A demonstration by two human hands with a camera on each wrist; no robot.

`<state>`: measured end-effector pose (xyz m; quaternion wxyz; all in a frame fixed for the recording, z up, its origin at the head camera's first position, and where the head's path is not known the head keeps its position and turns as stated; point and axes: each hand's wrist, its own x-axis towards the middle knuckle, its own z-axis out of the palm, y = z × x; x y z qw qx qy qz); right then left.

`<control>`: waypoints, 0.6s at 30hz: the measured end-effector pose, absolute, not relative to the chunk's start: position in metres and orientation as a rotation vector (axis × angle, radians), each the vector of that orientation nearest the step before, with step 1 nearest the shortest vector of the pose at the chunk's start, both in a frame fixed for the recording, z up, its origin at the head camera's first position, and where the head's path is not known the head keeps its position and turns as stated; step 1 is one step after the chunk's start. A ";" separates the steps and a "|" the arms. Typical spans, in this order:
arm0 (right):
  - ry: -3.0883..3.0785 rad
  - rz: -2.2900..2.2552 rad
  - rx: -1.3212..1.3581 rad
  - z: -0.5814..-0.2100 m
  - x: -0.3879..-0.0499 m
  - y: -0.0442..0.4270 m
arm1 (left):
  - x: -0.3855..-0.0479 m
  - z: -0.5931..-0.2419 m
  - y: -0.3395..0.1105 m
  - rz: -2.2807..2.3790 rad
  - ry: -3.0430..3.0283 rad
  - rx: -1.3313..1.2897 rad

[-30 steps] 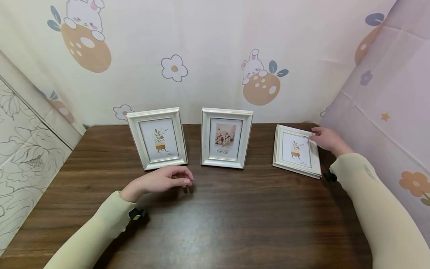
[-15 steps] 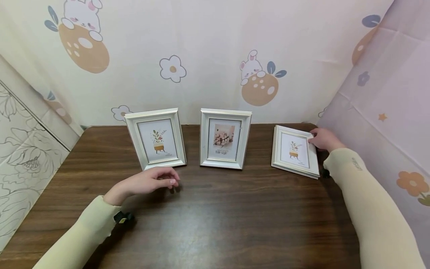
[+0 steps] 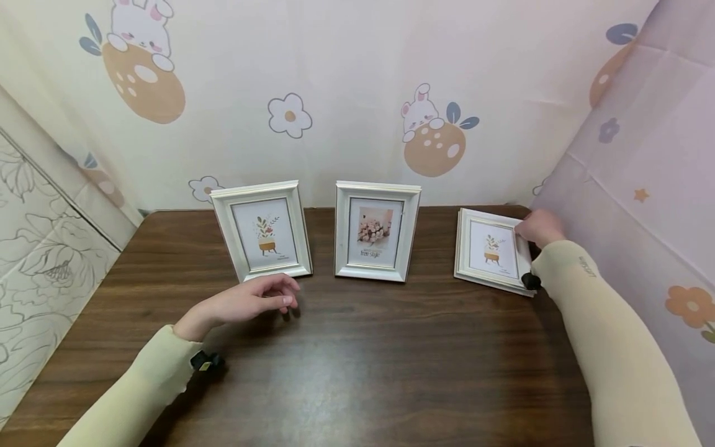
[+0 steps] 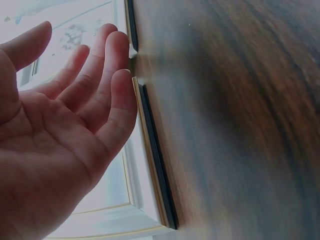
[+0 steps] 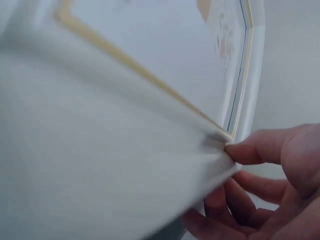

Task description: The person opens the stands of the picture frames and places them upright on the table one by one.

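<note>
At the right end of the table lies a white picture frame (image 3: 493,249) with a potted-plant print, lower than the two others. My right hand (image 3: 540,228) pinches its upper right corner. In the right wrist view the thumb (image 5: 255,146) presses the front face, and the other fingers are bent behind the edge. My left hand (image 3: 246,302) hovers over the wood with relaxed fingers, holding nothing. Just behind it a second frame (image 3: 265,233), also with a plant print, stands tilted back. A third frame (image 3: 377,231), with a pink flower picture, stands in the middle.
The dark wooden table (image 3: 357,360) runs back to a cream curtain (image 3: 346,62) with rabbit and flower prints. A lilac cloth (image 3: 659,186) hangs close beside my right arm. White floral panelling (image 3: 39,261) borders the left side.
My right hand has closed in on the right frame's corner, and its wrist has swung left. My left hand drew back leftward, then stayed nearly still. The frames look unmoved.
</note>
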<state>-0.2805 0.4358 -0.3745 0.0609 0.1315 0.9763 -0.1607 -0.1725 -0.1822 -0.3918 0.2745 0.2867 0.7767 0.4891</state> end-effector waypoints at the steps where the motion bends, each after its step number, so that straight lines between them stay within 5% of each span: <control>1: 2.956 -0.494 0.421 -0.374 -0.280 0.435 | -0.172 -0.392 -0.182 1.318 2.087 0.766; 18: 2.937 -0.584 0.514 -0.366 -0.282 0.432 | -0.173 -0.394 -0.179 1.331 2.076 0.767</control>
